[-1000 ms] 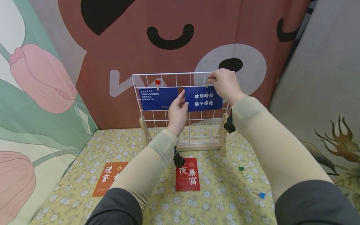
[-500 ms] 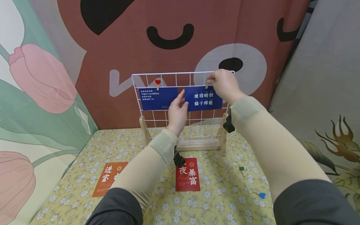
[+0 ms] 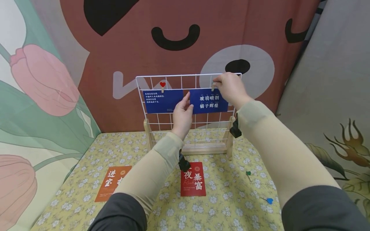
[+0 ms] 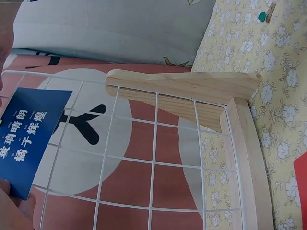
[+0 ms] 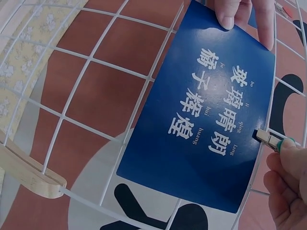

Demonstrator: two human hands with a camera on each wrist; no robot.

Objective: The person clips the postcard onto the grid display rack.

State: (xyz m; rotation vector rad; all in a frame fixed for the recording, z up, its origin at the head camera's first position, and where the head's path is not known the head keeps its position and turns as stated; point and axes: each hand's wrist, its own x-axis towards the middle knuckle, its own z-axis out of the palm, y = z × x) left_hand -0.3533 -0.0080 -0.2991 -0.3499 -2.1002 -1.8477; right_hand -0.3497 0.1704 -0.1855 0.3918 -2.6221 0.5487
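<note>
Against the bear backdrop at frame centre, our left hand [image 3: 182, 116] pinches the blue card's [image 3: 208, 100] lower-left corner on the wire grid [image 3: 173, 76] while our right hand [image 3: 229, 87] squeezes the clothespin [image 5: 268, 140] at its top edge.

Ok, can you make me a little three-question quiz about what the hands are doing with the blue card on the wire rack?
1. True or false: the right hand pinches a small peg at the top edge of the blue card.
2. Which part of that card does the left hand hold? A its lower left corner, B its top right corner, C its middle.
3. What colour is the heart on the peg that holds the other blue card on the rack?

Key: 1 true; 2 A; 3 red.
</note>
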